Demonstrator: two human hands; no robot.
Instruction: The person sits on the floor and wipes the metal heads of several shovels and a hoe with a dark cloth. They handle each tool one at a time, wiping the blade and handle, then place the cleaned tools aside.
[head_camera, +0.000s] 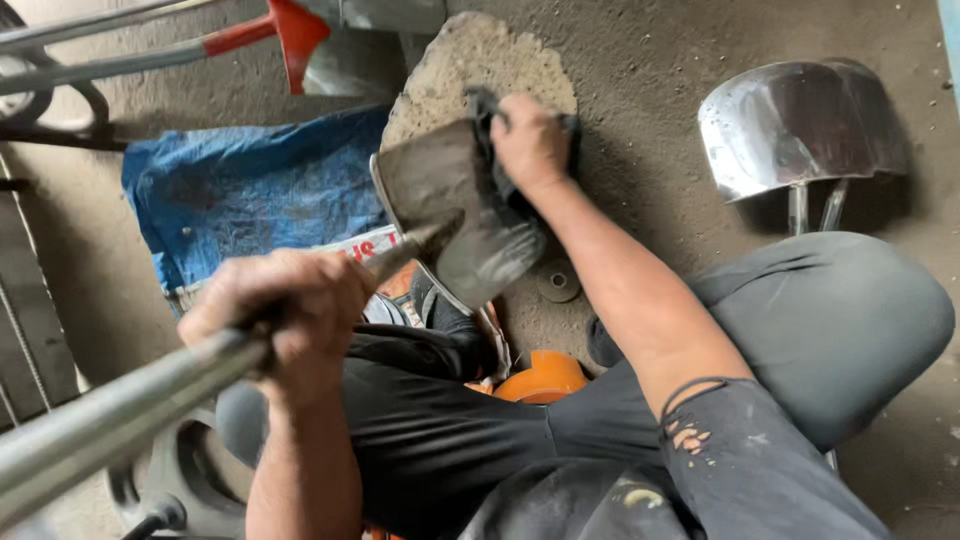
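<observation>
A seated person's left hand (285, 310) clenches the smooth steel shaft (130, 405) of a shovel, its dull, grimy blade (450, 215) resting over the knee. The right hand (530, 140) presses a dark rag (500, 180) against the blade. One polished blade (800, 125) gleams on the gritty floor (660, 60); one crumpled blue tarp (250, 185) lies behind.

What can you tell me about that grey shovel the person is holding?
The shovel has a dull grey metal blade, smeared and dusty, on a long shiny metal handle. It lies tilted across the person's lap, its blade above a rough flat stone. The left hand grips the handle. The right hand presses a dark cloth against the blade's far edge.
</observation>
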